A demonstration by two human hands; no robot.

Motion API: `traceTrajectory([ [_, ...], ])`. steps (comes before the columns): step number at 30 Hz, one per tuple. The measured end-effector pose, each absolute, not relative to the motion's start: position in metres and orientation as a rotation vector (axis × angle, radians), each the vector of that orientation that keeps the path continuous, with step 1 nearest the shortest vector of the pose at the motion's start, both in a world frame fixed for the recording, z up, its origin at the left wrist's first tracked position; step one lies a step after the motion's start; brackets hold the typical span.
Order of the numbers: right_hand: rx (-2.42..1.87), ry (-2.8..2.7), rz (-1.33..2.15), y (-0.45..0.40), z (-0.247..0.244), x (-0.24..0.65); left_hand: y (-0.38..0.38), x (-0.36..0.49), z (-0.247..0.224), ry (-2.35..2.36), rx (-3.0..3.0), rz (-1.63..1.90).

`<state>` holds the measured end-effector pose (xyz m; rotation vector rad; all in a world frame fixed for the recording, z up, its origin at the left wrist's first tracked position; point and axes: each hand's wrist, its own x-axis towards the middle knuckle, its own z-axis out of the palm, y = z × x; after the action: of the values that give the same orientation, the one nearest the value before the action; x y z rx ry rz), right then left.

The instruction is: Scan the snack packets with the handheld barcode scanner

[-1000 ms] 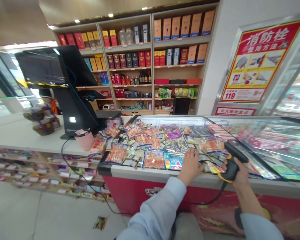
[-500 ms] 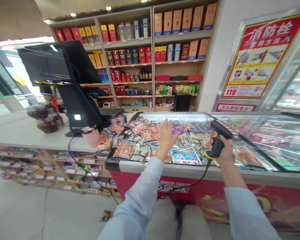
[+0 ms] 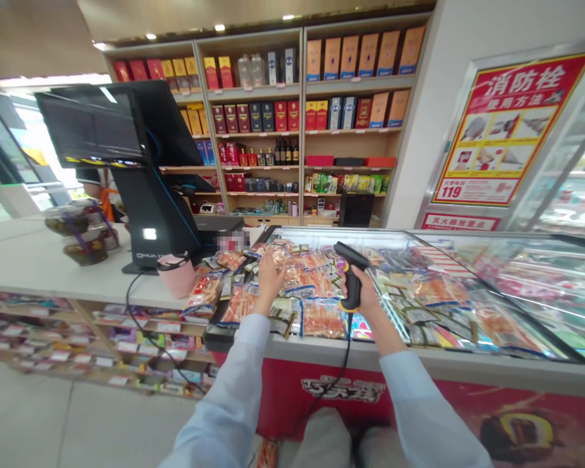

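My right hand (image 3: 363, 289) is wrapped round the grip of a black and yellow barcode scanner (image 3: 353, 276), which is held upright over the freezer with its cord hanging down. My left hand (image 3: 272, 273) is over the left part of the pile, its fingers curved at a clear snack packet (image 3: 277, 250); whether it grips the packet is hard to tell. Many clear packets with orange-pink contents, such as one packet (image 3: 324, 317) near the front edge, lie heaped on the chest freezer (image 3: 292, 346).
Left of the freezer, a pink cup (image 3: 176, 276) and a black checkout terminal (image 3: 160, 214) stand on the white counter (image 3: 43, 260), with tied jars (image 3: 85, 247) further left. The scanner cord hangs down the freezer's front. Shelves (image 3: 299, 130) of boxes stand behind.
My left hand has moved left over the packets and its fingers have curled. My right hand has brought the scanner left, closer to my left hand. The view has shifted slightly.
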<state>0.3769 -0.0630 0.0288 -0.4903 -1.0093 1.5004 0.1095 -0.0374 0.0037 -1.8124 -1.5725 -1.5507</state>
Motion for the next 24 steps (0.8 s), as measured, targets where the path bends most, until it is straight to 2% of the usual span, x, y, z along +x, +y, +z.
traceTrajectory([
  [7,-0.561,-1.116,1.68,-0.026,0.002,0.353,0.004,0.073,-0.018,-1.894,-1.595,-1.503],
  [13,-0.589,-1.18,1.866,-0.005,-0.015,0.347,0.007,0.059,-0.029,-2.09,-1.749,-1.18],
  [20,-0.583,-1.169,1.842,-0.008,-0.017,0.348,-0.007,0.066,-0.023,-2.142,-1.667,-0.93],
  [24,-0.603,-1.17,1.844,-0.011,-0.013,0.349,-0.014,0.072,-0.016,-2.088,-1.631,-0.949],
])
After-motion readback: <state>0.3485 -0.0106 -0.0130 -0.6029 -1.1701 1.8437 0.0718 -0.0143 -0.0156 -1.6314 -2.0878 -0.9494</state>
